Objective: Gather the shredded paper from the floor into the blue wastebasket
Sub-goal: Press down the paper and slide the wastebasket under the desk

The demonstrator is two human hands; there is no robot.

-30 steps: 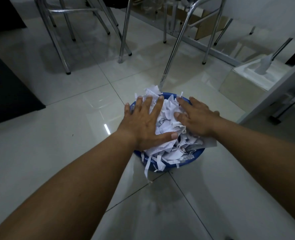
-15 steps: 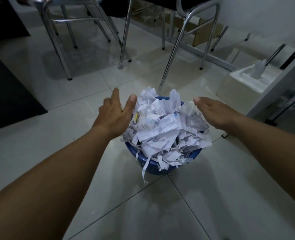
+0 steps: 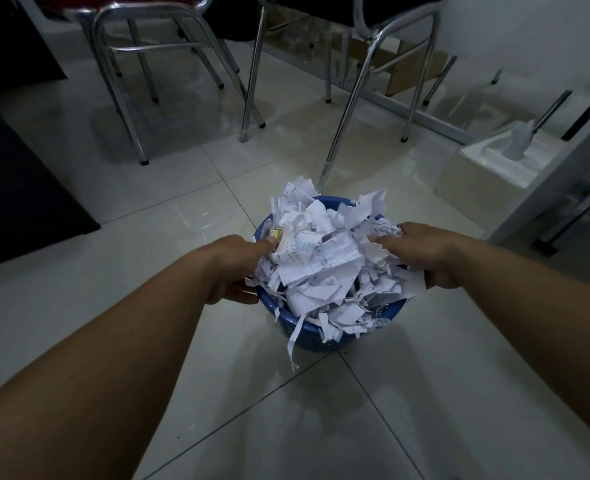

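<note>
One wide-angle view looks out from the person's head, facing forward and steeply down onto the tiled floor (image 3: 425, 393). Both forearms enter from the lower corners and converge on the centre of the frame. There the left hand (image 3: 238, 268) and right hand (image 3: 421, 251) grip the sides of the blue wastebasket (image 3: 321, 337), which sits close, at arm's reach. The upper frame reaches farther across the room, taking in chair legs (image 3: 124, 98) at upper left and a white box (image 3: 487, 174) at the right. Floor joints cross the lower frame diagonally.
</note>
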